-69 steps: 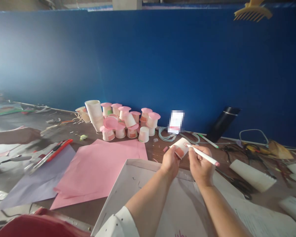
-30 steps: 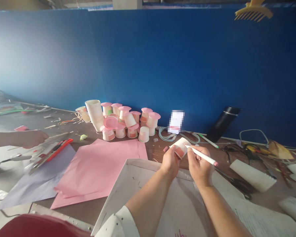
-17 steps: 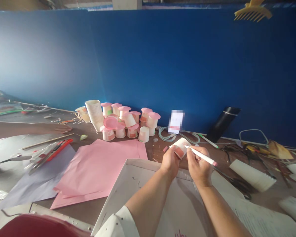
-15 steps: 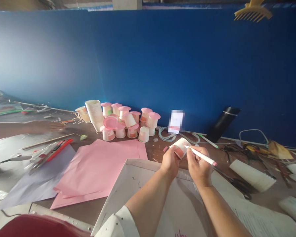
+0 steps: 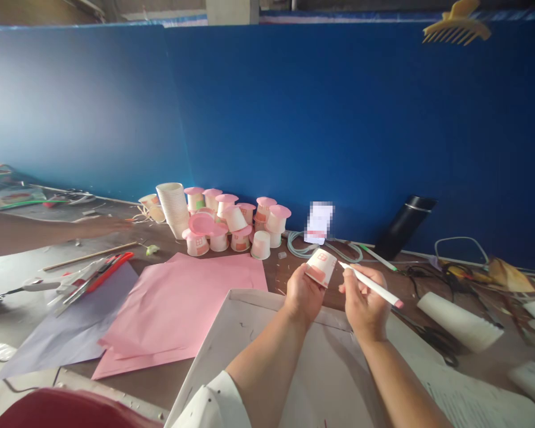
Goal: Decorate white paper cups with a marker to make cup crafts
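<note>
Smudges are the likeliest mishap, we judge: our left hand (image 5: 304, 296) wraps the lower part of a small paper cup (image 5: 327, 267), close to a pink-coloured patch, and any damp ink there could smear against the skin. Squeezing harder could also dent the thin wall. On the cup's right, the bare tip of a pink-ended marker (image 5: 374, 284) sits just beside the wall, so a wobble of either hand could leave a stray stroke. If the marker slipped, it could spot the shallow white cardboard box (image 5: 232, 336) below our forearms.

Now the pose. Our left forearm slants up and rightward from the bottom of the view. The left hand is half curled, thumb on the cup's near-left side, other fingers underneath. The cup tilts in this grasp, its narrow end uppermost, a pink window outline facing us. Just right of it, with a narrow gap between, our right hand (image 5: 366, 302) is nearly closed in a writing grip, thumb and fingers pinching the marker. Its tip points up and left towards the cup; its pink end extends down and right, beyond the knuckles.
</note>
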Demonstrator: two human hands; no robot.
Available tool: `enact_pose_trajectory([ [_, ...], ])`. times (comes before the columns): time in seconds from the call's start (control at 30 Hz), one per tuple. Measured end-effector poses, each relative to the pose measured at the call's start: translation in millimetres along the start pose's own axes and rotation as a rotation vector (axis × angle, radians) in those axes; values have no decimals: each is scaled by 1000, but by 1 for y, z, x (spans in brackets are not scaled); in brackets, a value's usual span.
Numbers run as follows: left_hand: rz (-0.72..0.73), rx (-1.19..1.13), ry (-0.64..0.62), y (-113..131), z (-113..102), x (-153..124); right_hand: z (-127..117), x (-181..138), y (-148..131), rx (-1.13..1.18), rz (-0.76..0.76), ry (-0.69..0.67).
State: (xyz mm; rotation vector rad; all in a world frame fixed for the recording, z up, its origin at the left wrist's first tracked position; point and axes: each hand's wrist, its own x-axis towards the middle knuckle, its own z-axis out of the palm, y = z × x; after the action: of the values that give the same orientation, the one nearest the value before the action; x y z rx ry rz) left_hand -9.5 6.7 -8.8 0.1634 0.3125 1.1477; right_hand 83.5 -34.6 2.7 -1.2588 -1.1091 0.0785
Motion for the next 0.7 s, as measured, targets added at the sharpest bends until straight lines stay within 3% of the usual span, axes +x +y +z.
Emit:
enact_pose_trajectory([
  [0.23,-18,6,-64,6,3,-5,1,3,2,24,126,22],
  [0.7,7,27,-87,5,3,-4,3,3,5,112,210,12],
])
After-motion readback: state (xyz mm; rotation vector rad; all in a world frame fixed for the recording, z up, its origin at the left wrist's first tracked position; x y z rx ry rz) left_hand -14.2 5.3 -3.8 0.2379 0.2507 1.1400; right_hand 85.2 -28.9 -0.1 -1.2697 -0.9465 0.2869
